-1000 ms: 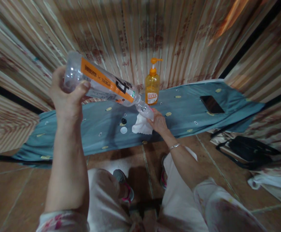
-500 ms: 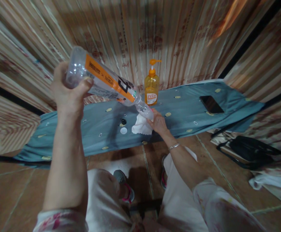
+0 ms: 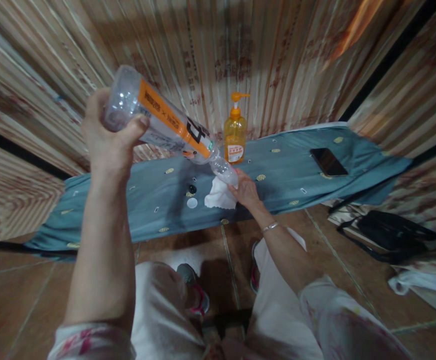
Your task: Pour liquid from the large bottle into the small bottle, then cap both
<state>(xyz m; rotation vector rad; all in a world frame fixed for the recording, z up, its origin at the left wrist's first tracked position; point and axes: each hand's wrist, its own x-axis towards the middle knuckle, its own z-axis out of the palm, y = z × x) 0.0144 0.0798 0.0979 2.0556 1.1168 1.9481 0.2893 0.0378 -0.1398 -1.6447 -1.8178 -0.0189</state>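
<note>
My left hand [image 3: 107, 137] grips the bottom end of a clear plastic bottle [image 3: 165, 125] with an orange label, tipped steeply so its open mouth points down to the right. Its neck ends right above a white cloth [image 3: 218, 196] lying on the blue-grey patterned cloth [image 3: 146, 200] that covers a low surface. My right hand [image 3: 246, 189] rests on the white cloth's right side, its fingers curled on it just under the bottle mouth. A white cap [image 3: 192, 202] and a small black object [image 3: 192, 189] lie just left of the white cloth.
An orange pump bottle [image 3: 235, 131] stands behind, against a striped wall. A black phone [image 3: 328, 161] lies at the right of the covered surface. A black bag [image 3: 390, 234] and a white bag [image 3: 424, 287] sit on the tiled floor at right. My knees and shoes show below.
My left hand has lifted the bottle's bottom end higher, so it tilts more steeply. The bottle mouth and my right hand stay at the white cloth.
</note>
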